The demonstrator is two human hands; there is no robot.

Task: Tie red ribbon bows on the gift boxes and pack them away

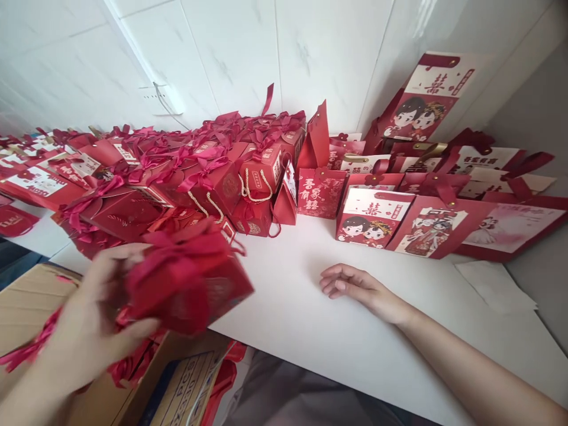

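Note:
My left hand (104, 313) grips a red gift box (190, 284) topped with a ribbon bow, slightly blurred by motion. The box is held in the air over the table's front edge, above an open cardboard carton. On the white table (288, 307) rests my right hand (355, 290), its fingers loosely curled and apart, with nothing in it. Stacked behind the held box are many similar red ribboned gift boxes (208, 183). Beyond my right hand stand several printed paper gift boxes (373, 219) with cartoon couples and lettering.
The carton (186, 384) below the table edge at left holds more ribboned red boxes. A white paper sheet (494, 287) lies at the table's right. A taller printed box (426, 97) stands raised against the tiled wall (328, 65). A cable (164, 100) hangs on that wall.

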